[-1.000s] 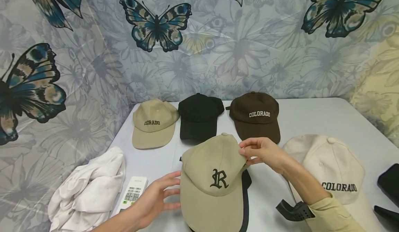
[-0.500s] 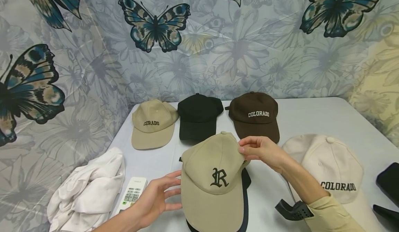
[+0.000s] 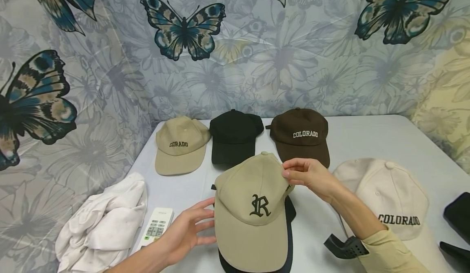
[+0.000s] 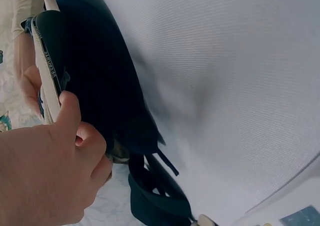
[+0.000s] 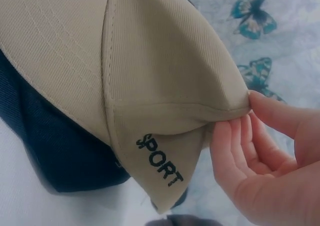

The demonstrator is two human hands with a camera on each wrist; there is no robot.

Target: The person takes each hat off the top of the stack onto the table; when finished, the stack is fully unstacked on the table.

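My right hand pinches a tan baseball cap between thumb and fingers at the right side of its crown. The cap has a black letter R on the front, and the word SPORT shows on its side in the right wrist view. A navy cap lies beneath it, mostly hidden, its edge showing along the right and bottom. On the left, my left hand has its fingers spread, fingertips right at the tan cap's edge. In the left wrist view its thumb meets the rim, above the dark cap.
Behind stand a beige cap, a black cap and a brown cap. A cream cap sits at the right, near black objects. A white cloth and a remote control lie at the left.
The tan cap has shifted slightly up and away, showing more of the navy cap below its brim. Both hands keep nearly the same places.
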